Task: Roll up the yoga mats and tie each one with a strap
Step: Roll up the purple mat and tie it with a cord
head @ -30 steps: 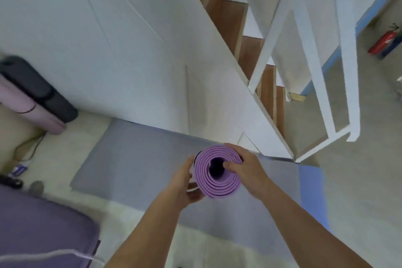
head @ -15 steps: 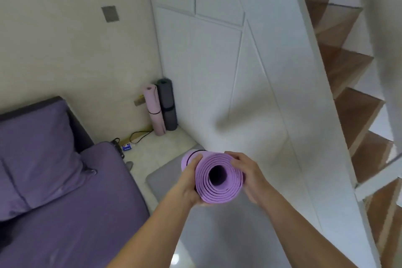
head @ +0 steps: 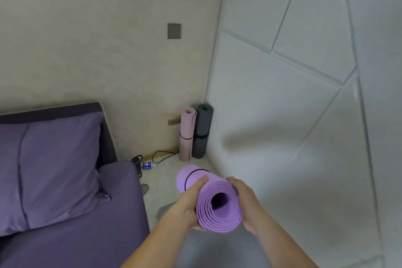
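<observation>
Since a moment ago we have turned toward the corner (head: pixel 210 85), so the two standing mats look much closer, and the roll now tips its far end that way.

We hold the rolled-up light purple foam yoga mat (head: pixel 218 204) up in the air, above the floor (head: pixel 162 178), with its open end facing us. Our left hand (head: pixel 188 201) has its grip curled round the left side of the roll, and our right hand (head: pixel 247 200) has its grip curled round the right side. A thin black strap (head: pixel 188 177) goes round the roll near its far end, so we think this one is tied.

In the corner stand a rolled pale pink yoga mat (head: pixel 187 135) and a rolled dark grey yoga mat (head: pixel 202 132), touching each other. A flat grey yoga mat (head: pixel 217 250) lies on the floor under our arms, not yet rolled. A black cable (head: pixel 162 156) lies on the floor near the pink mat. A dark purple sofa (head: pixel 65 246) is on our left.

We think the job now is to stand the purple roll beside those two. To do it well, we should squeeze both sides the same, so the inside rings do not slide out. We should set it down flat on its end, just beside the pink mat, lean it on the cream wall (head: pixel 108 61), and keep it off the cable.
</observation>
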`<state>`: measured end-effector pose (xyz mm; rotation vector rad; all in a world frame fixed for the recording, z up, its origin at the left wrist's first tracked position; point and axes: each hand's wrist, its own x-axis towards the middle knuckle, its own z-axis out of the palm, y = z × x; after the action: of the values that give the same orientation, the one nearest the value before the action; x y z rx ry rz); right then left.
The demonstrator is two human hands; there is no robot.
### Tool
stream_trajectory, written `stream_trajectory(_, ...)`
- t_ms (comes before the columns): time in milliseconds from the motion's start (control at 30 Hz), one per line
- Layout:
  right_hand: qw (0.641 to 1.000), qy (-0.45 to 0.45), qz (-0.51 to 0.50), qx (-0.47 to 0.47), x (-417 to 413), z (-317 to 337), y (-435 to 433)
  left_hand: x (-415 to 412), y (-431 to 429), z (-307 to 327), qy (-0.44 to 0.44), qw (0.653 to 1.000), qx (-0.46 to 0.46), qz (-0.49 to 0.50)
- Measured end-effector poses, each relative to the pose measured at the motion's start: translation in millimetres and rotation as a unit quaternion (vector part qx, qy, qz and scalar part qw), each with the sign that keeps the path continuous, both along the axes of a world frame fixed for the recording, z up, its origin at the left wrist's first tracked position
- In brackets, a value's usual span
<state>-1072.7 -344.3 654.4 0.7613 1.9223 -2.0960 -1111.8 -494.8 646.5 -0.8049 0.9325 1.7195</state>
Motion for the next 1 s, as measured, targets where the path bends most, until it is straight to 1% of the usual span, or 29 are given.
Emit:
stream_trajectory(100,1.000,-0.009,-0.011,0.016,-77,-11,-14,-77,-13,-17,0.007,1.000,-0.003,0.005)
stream_trajectory(200,0.999,-0.020,-0.020,0.024,-138,-7,-27,-134,-27,-17,0.044,0.999,-0.024,0.005)
stream_trajectory(300,0.998,-0.025,-0.049,-0.005,-186,2,-33,-178,-38,-5,0.093,0.995,-0.022,0.012)
stream_trajectory(400,0.998,-0.026,-0.058,-0.019,-233,13,-35,-216,-45,13,0.124,0.992,0.007,0.023)
stream_trajectory(533,0.999,-0.025,-0.047,-0.008,-293,20,-42,-266,-55,17,0.149,0.988,0.009,0.034)
stream_trajectory(633,0.999,-0.038,-0.021,0.004,-341,15,-51,-306,-66,10,0.149,0.987,0.017,0.055)
stream_trajectory(700,0.999,-0.047,-0.003,0.019,-377,6,-55,-334,-70,2,0.145,0.987,0.013,0.072)
stream_trajectory(767,0.997,-0.066,0.003,0.031,-420,-9,-58,-367,-72,-13,0.138,0.986,0.034,0.088)
stream_trajectory(800,0.997,-0.072,0.009,0.037,-443,-20,-59,-385,-71,-24,0.139,0.986,0.026,0.089)
stream_trajectory(900,0.991,-0.111,0.024,0.067,-524,-68,-55,-453,-65,-66,0.140,0.985,-0.050,0.088)
stream_trajectory(1000,0.987,-0.129,0.055,0.074,-604,-132,-42,-528,-51,-121,0.100,0.986,-0.078,0.111)
